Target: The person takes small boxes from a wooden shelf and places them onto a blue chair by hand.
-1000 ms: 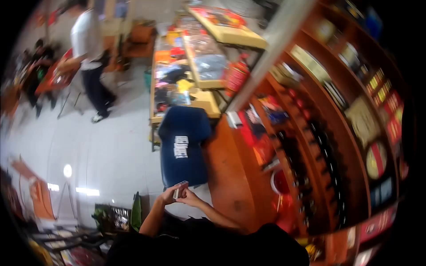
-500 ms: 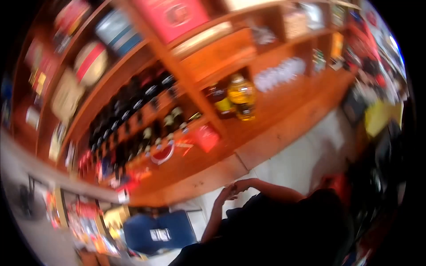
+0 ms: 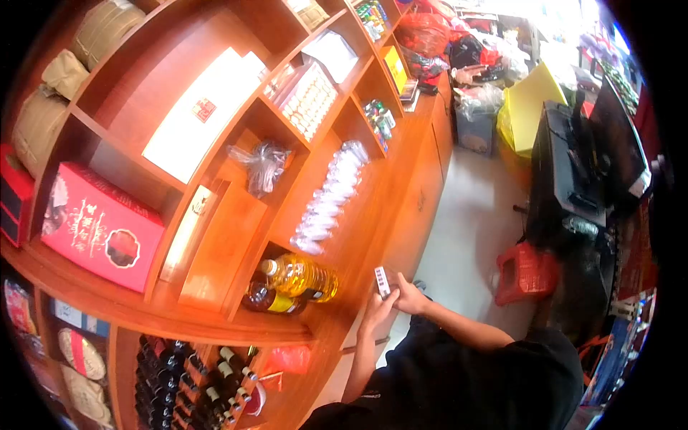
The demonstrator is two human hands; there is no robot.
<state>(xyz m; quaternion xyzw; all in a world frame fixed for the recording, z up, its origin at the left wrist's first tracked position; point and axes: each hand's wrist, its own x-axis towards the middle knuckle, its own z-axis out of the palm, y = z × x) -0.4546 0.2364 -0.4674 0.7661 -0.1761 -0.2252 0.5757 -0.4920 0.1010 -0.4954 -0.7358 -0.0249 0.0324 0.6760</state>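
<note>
A small white pack (image 3: pixel 382 281) with a row of small dark-red marks sticks up from between my two hands. My left hand (image 3: pixel 376 311) closes round its lower end. My right hand (image 3: pixel 410 296) meets the left from the other side, its fingers curled against the bottom of the pack. Both hands are in front of my body, beside the edge of the wooden cabinet (image 3: pixel 401 208). Nearest to them on the cabinet ledge lies a big bottle of yellow oil (image 3: pixel 309 278), with a darker bottle (image 3: pixel 276 299) next to it.
Shelves hold a pink gift box (image 3: pixel 100 226), wrapped clear-white items (image 3: pixel 330 197) in a row and wine bottles (image 3: pixel 168 380). On the right are a red plastic stool (image 3: pixel 527 272), a black desk (image 3: pixel 559 165) with a monitor (image 3: pixel 622 132), and a yellow bag (image 3: pixel 530 107).
The view has swung to the right along the cabinet and is sharper. My hands stay together; the white pack now shows between them, though blur hid what they held before.
</note>
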